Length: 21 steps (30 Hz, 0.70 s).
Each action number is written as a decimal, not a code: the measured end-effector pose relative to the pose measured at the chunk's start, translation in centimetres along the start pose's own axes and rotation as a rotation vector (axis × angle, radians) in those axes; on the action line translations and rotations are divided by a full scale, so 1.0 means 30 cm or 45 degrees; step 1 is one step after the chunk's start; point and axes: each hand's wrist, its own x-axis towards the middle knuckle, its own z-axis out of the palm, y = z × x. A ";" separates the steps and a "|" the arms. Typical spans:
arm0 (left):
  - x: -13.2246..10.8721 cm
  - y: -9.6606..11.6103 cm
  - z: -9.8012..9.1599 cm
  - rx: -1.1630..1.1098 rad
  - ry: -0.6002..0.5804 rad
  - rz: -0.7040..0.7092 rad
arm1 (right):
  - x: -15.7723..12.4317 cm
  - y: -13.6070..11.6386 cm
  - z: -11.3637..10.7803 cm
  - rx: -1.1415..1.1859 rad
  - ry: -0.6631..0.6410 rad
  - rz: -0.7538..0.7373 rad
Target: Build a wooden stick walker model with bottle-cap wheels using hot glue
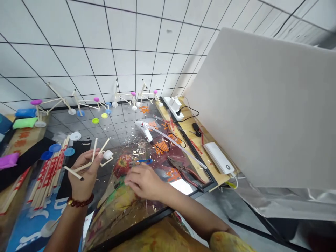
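Note:
In my left hand [85, 173] is a small frame of pale wooden stick pieces [90, 161], gripped between thumb and fingers. A white round cap [107, 154] sits at its right end, and one lower stick has a dark tip. My right hand [143, 180] is low over the glossy tabletop, palm down, its fingers bent and close together. Whatever may be under those fingertips is hidden. Just beyond them lies a blue-handled small cutter [145, 161], among scattered wood bits [138, 152]. Pliers with dark red handles [185, 172] rest to the right of this hand.
A white glue gun [144, 130] lies behind, with a long clear glue stick [178, 145] in it. Several stick figures [63, 101] stand along the tiled wall. Left are red-wrapped chopsticks [49, 175] and blue caps [55, 147]. A power strip [173, 108] and white box [218, 158] sit right.

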 end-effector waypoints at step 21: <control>-0.179 0.048 0.139 -0.649 -0.241 -0.727 | -0.041 0.304 -0.140 -0.146 0.367 0.762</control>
